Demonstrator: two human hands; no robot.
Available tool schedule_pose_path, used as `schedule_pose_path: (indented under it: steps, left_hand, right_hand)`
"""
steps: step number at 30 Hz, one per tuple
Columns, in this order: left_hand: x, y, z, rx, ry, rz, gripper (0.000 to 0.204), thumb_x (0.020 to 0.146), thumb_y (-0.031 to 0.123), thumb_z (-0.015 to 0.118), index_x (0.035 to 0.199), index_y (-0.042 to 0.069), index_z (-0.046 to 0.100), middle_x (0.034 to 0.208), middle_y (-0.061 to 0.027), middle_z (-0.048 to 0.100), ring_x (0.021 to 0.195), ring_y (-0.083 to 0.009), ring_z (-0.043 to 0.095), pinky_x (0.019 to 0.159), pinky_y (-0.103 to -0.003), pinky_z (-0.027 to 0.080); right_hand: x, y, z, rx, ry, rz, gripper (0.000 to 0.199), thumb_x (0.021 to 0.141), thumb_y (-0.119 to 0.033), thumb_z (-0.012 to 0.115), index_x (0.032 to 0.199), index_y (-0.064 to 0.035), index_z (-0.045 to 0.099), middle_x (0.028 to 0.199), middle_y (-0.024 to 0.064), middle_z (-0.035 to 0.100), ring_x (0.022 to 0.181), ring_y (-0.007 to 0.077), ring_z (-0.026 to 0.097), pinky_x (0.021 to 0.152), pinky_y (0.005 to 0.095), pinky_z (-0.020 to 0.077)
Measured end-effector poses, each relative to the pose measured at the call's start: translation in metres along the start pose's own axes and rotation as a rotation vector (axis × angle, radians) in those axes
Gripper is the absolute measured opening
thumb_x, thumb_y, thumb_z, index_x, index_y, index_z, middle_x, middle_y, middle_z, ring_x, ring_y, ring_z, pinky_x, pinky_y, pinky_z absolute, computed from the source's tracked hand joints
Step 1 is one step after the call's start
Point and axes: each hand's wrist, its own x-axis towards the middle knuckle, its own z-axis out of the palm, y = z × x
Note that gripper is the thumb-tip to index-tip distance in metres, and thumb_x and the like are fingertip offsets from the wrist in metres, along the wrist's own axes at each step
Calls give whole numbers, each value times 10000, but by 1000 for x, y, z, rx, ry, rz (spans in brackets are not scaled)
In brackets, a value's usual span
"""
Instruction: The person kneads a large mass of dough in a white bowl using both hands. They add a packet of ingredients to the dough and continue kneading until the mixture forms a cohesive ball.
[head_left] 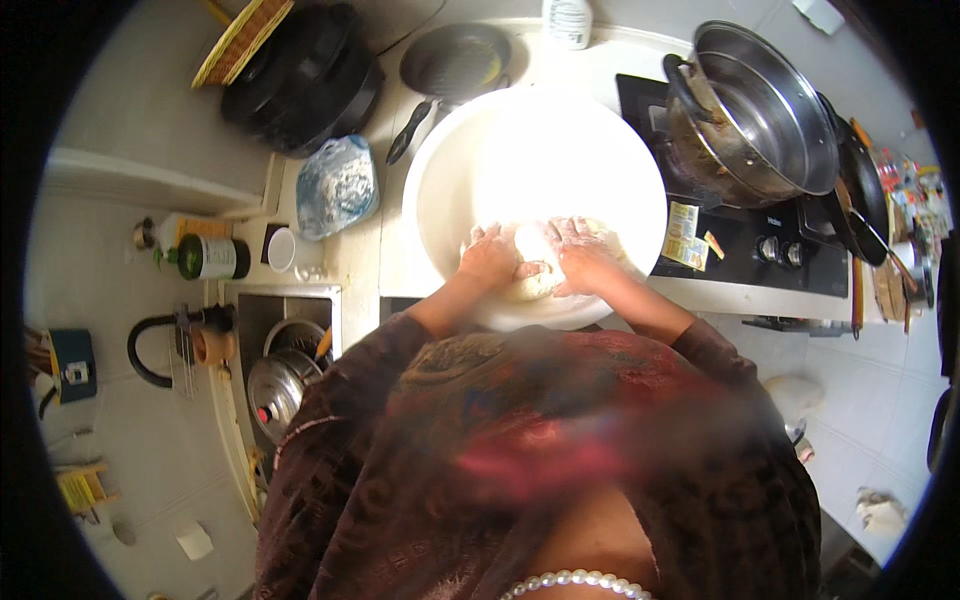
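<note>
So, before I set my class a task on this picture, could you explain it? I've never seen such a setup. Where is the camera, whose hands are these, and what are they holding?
There is no machine arm here, just a person's bare hands. The single picture comes from the left one of two wide fisheye cameras worn on the head, looking down, so straight edges bend near the rim.

The left hand and right hand both lie on pale dough inside a large white basin. They rest on it rather than lift it; glare hides finer detail.

The basin stands on a kitchen counter. To its left is a plastic bag with something white in it; behind, a frying pan; to the right, a big metal pot on a black stove.
</note>
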Motion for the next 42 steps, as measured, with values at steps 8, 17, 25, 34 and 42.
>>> schedule_pose_path:
  steps: [8,17,25,34,42]
  left_hand:
    - [-15,-13,3,-573,431,107,1159,620,387,817,1445,25,87,979,-232,631,898,-355,623,777,-394,500]
    - [-23,-25,-6,133,541,247,786,788,357,681,1392,31,299,1273,-266,486,1235,-366,427,1022,-420,355]
    - [-68,-46,-39,-689,859,211,167,880,140,597,953,-10,615,829,-104,602,747,-181,583,654,-295,476]
    - [-85,-48,5,-653,907,323,148,905,105,529,861,-8,615,822,-130,605,750,-239,581,706,-299,459]
    - [-85,-52,-1,-445,858,381,203,886,166,526,883,-2,639,818,-173,644,772,-296,635,737,-360,524]
  right_hand:
    - [1,-3,-11,-156,380,-149,405,796,-176,582,1199,-136,556,1282,151,496,1238,295,433,1021,527,340]
    - [5,8,-1,124,525,-150,448,741,-105,591,1189,-98,580,1307,131,503,1262,296,409,1068,459,294]
    - [-91,30,14,1072,1057,387,174,843,-96,626,975,-34,532,780,20,531,668,108,506,604,237,438]
    - [-101,5,47,2047,1010,686,155,892,-217,602,899,-122,480,677,-16,462,600,105,452,545,254,380]
    - [-84,-11,52,1622,937,578,117,935,-186,505,953,-117,412,830,30,550,609,89,524,433,232,382]
